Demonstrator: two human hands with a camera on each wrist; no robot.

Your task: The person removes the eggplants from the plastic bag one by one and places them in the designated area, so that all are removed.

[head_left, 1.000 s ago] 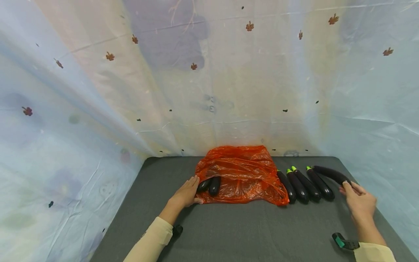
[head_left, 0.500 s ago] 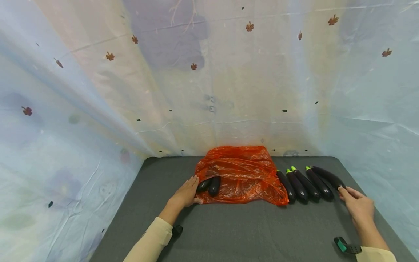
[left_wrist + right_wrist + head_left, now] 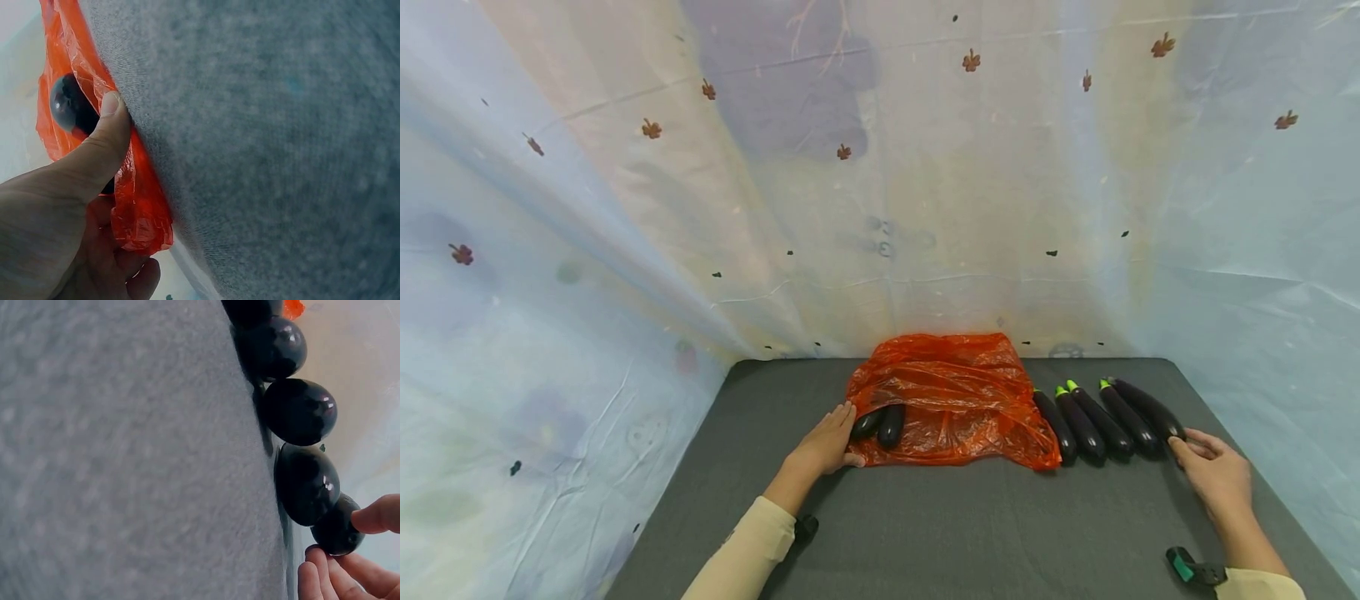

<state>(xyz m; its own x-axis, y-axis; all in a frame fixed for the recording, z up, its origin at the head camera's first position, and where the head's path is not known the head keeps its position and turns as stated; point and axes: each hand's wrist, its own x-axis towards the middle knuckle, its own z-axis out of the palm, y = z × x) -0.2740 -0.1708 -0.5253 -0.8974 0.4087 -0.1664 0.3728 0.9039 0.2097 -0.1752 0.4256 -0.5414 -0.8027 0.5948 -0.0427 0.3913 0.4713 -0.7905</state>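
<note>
One eggplant, farthest right of the orange bag, stretches away from the right hand pinching its end; left hand, fingers straight, touches the bag.

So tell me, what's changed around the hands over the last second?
The right hand has swung the near end of the rightmost eggplant leftward, closer to the row of four eggplants, and still holds that end. Nothing was let go. The row, the red bag and the left hand at its mouth stayed put.

The orange bag partly hides two eggplants.
</note>
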